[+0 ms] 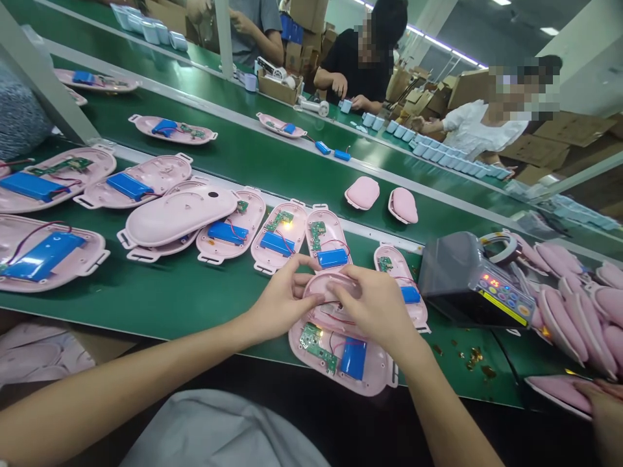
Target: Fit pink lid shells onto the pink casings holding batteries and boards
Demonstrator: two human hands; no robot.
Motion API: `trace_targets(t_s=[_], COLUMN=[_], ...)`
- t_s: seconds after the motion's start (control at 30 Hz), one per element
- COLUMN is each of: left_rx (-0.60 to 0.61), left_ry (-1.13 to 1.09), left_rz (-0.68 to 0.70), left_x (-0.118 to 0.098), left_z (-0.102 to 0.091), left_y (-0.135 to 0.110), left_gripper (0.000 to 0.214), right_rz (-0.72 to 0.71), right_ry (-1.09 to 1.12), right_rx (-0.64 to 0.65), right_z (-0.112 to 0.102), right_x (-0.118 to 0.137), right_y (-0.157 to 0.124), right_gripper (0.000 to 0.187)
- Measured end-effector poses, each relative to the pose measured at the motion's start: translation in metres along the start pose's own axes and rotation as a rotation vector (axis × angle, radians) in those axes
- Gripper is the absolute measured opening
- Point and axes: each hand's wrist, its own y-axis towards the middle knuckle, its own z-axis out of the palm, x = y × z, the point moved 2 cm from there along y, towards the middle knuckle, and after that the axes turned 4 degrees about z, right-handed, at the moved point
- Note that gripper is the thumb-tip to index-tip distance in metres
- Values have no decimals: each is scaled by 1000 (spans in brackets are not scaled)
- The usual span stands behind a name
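Both hands meet over a pink plastic shell part [324,283] with thin wires across it. My left hand [287,295] grips its left side with thumb and fingers. My right hand [377,308] holds the right side, thumb on the inner face. Just beneath lies an open pink housing [370,386] with a lit green circuit board [317,347] and a blue battery [354,358]. Another open housing [327,217] with a blue battery [333,257] sits right behind my fingers. My palms and fingers partly hide the held part.
More open housings [278,217] line the green bench [160,301] to the left. A black tape dispenser [452,279] stands at right, beside a pile of pink cases [559,318]. Another person's hand [606,399] holds a case at lower right. Co-workers sit across the conveyor.
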Motion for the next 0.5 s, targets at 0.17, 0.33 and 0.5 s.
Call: trace_targets(t_s=[0.17, 0.33, 0.5], left_rx=[118, 179, 191], left_ry=[180, 431, 435], left_rz=[-71, -40, -112], left_x=[-5, -18, -18], left_z=[-6, -10, -10], left_y=[6, 6, 10], left_gripper=[22, 30, 38], right_rz=[1, 242, 745], right_ry=[237, 684, 1026], right_rx=[-15, -622, -1043], right_z=[5, -7, -8], right_x=[3, -46, -144], right_y=[3, -47, -107], right_gripper=[20, 26, 54])
